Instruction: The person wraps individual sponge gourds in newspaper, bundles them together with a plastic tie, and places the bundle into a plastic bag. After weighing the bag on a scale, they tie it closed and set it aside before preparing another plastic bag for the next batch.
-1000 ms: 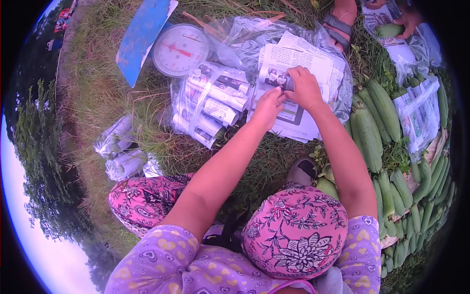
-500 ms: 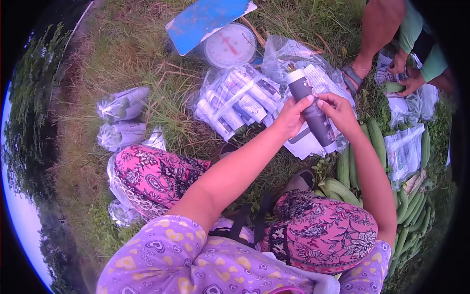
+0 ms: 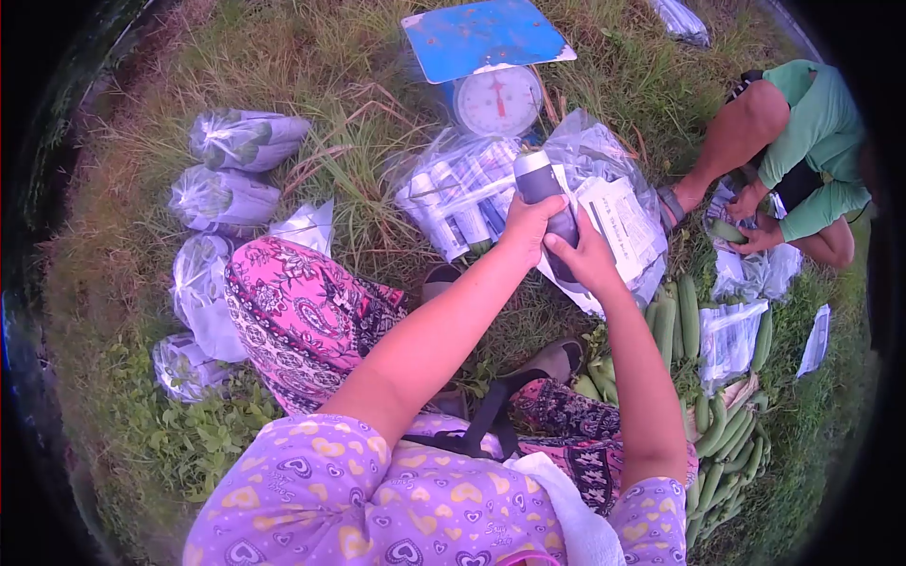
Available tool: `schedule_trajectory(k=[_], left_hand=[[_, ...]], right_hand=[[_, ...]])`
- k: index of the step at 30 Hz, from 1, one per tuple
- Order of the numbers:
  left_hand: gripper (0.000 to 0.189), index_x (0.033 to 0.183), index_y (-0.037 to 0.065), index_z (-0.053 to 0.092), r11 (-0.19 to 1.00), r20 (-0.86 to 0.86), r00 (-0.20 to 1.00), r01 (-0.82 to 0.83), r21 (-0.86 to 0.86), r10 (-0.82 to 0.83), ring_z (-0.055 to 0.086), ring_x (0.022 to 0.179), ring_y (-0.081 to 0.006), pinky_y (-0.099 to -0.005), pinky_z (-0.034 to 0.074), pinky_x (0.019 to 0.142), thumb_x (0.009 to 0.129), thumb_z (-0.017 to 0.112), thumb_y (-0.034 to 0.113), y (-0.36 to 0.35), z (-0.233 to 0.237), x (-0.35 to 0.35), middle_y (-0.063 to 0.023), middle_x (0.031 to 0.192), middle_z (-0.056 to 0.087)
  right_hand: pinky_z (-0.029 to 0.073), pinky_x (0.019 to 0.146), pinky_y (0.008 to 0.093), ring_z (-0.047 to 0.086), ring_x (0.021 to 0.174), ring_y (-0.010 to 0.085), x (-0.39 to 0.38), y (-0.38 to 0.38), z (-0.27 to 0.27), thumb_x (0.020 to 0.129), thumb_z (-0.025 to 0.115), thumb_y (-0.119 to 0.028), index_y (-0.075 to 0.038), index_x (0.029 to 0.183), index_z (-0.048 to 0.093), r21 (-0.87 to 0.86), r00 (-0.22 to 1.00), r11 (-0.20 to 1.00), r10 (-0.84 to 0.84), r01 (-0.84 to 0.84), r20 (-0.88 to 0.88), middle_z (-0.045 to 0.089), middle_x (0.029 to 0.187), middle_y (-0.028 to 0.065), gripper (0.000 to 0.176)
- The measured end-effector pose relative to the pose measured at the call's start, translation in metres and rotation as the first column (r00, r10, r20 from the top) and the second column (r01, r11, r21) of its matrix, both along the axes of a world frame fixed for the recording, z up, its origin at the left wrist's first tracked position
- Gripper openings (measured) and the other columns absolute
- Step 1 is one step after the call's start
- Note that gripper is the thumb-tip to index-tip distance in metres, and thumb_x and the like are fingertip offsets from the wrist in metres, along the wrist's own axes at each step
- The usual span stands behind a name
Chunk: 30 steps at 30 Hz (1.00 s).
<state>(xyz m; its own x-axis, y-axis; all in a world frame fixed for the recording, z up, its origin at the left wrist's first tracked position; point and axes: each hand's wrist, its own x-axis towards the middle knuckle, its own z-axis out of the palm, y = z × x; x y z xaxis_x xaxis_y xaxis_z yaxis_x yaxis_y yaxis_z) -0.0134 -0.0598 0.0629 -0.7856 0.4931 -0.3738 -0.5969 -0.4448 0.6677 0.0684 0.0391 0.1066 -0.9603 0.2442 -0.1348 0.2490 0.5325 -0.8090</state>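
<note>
Both hands are wrapped round a long paper-wrapped gourd (image 3: pixel 536 181), rolled in dark and white printed paper. My left hand (image 3: pixel 528 228) grips its left side, thumb across the paper; my right hand (image 3: pixel 585 253) closes on the right side, lower down. The roll is tilted, its white end pointing away from me. Just beyond my left hand lies a clear plastic bag (image 3: pixel 448 201) of similar paper-wrapped rolls. Loose printed sheets (image 3: pixel 613 222) lie under and beside my right hand.
A dial scale (image 3: pixel 497 102) with a blue pan (image 3: pixel 486 42) stands ahead. Bagged bundles (image 3: pixel 225 200) line the grass at left. Long green gourds (image 3: pixel 665 328) and a curved green pile (image 3: pixel 729 443) lie at right. A co-worker (image 3: pixel 816 151) in green sleeves crouches there, handling a green gourd.
The view has shifted, showing more of the left bundles and the co-worker. My hands still hold the wrapped gourd, now more upright in view, with my right hand lower along it.
</note>
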Motion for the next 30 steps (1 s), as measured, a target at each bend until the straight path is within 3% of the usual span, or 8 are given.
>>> schedule_trajectory(k=[2, 6, 8, 10, 13, 17, 26, 30], left_hand=[[0.036, 0.106, 0.005, 0.051, 0.987, 0.008, 0.999, -0.043, -0.154, 0.045, 0.06, 0.089, -0.0171, -0.0342, 0.048, 0.083, 0.075, 0.069, 0.011, -0.013, 0.002, -0.003, -0.0059, 0.095, 0.06], [0.042, 0.118, 0.007, 0.049, 0.995, 0.071, 0.994, 0.092, -0.041, -0.089, 0.06, 0.093, -0.0184, -0.0363, 0.046, 0.085, 0.089, 0.06, 0.035, -0.046, -0.023, -0.022, -0.0051, 0.103, 0.059], [0.043, 0.119, 0.007, 0.052, 0.946, -0.061, 0.988, 0.119, -0.301, -0.144, 0.058, 0.098, -0.017, -0.036, 0.045, 0.086, 0.09, 0.057, 0.039, -0.065, -0.036, -0.039, -0.0072, 0.112, 0.059], [0.042, 0.115, 0.008, 0.057, 0.686, -0.364, 0.894, -0.094, -0.722, -0.26, 0.059, 0.095, -0.0247, -0.0359, 0.045, 0.086, 0.082, 0.066, 0.031, -0.08, -0.084, -0.054, -0.0088, 0.111, 0.059], [0.044, 0.114, 0.009, 0.058, 0.093, -0.466, 0.731, -0.489, -0.867, -0.498, 0.055, 0.104, -0.0281, -0.0388, 0.043, 0.089, 0.074, 0.07, 0.023, -0.103, -0.103, -0.054, -0.0101, 0.111, 0.057], [0.037, 0.104, 0.01, 0.061, 0.008, -0.374, 0.649, -0.492, -0.87, -0.662, 0.052, 0.106, -0.029, -0.0418, 0.043, 0.09, 0.069, 0.071, 0.017, -0.117, -0.124, -0.047, -0.0097, 0.109, 0.055], [0.028, 0.096, 0.007, 0.058, 0.086, -0.304, 0.689, -0.332, -0.939, -0.657, 0.055, 0.095, -0.0336, -0.0436, 0.042, 0.085, 0.072, 0.067, 0.021, -0.123, -0.151, -0.072, -0.0125, 0.089, 0.06], [0.022, 0.088, 0.006, 0.059, 0.099, -0.317, 0.601, -0.367, -0.925, -0.734, 0.057, 0.091, -0.036, -0.0437, 0.044, 0.082, 0.072, 0.065, 0.021, -0.128, -0.137, -0.074, -0.0148, 0.089, 0.062]], right_hand=[[0.041, 0.093, 0.0358, 0.055, 0.11, 0.031, -0.001, -0.028, -0.034, 0.079, 0.069, -0.028, 0.002, 0.134, 0.037, 0.047, 0.995, 0.996, -0.074, 0.078, -0.071, 0.058, 0.116, 0.0218, 0.071], [0.043, 0.088, 0.0317, 0.057, 0.102, 0.0213, -0.001, -0.043, -0.072, 0.081, 0.067, -0.022, 0.004, 0.131, 0.04, -0.431, 0.979, 0.886, -0.201, 0.171, -0.025, 0.059, 0.113, 0.0157, 0.063], [0.044, 0.085, 0.029, 0.056, 0.097, 0.0158, 0.009, -0.045, -0.081, 0.082, 0.066, -0.02, 0.005, 0.13, 0.042, -0.667, 0.953, 0.688, -0.275, 0.287, 0.126, 0.059, 0.111, 0.0122, 0.059], [0.045, 0.08, 0.0259, 0.057, 0.091, 0.0118, 0.021, -0.038, -0.099, 0.083, 0.065, -0.017, 0.005, 0.127, 0.046, -0.68, 0.946, 0.66, -0.262, 0.321, 0.192, 0.06, 0.108, 0.0095, 0.052], [0.046, 0.081, 0.0259, 0.058, 0.091, 0.0133, 0.036, -0.039, -0.111, 0.083, 0.065, -0.016, 0.007, 0.129, 0.045, -0.681, 0.941, 0.65, -0.22, 0.337, 0.256, 0.061, 0.108, 0.0112, 0.055], [0.046, 0.085, 0.027, 0.058, 0.096, 0.0139, 0.041, -0.06, -0.127, 0.083, 0.065, -0.014, 0.009, 0.132, 0.04, -0.676, 0.929, 0.645, -0.168, 0.357, 0.331, 0.06, 0.112, 0.013, 0.059], [0.045, 0.088, 0.0281, 0.058, 0.099, 0.0157, 0.023, -0.075, -0.166, 0.081, 0.067, -0.012, 0.006, 0.131, 0.044, -0.671, 0.946, 0.677, -0.124, 0.302, 0.3, 0.06, 0.114, 0.0121, 0.058], [0.045, 0.087, 0.0281, 0.058, 0.099, 0.0153, 0.02, -0.067, -0.172, 0.08, 0.067, -0.012, 0.005, 0.13, 0.045, -0.647, 0.952, 0.706, -0.137, 0.289, 0.275, 0.061, 0.113, 0.0126, 0.057]])
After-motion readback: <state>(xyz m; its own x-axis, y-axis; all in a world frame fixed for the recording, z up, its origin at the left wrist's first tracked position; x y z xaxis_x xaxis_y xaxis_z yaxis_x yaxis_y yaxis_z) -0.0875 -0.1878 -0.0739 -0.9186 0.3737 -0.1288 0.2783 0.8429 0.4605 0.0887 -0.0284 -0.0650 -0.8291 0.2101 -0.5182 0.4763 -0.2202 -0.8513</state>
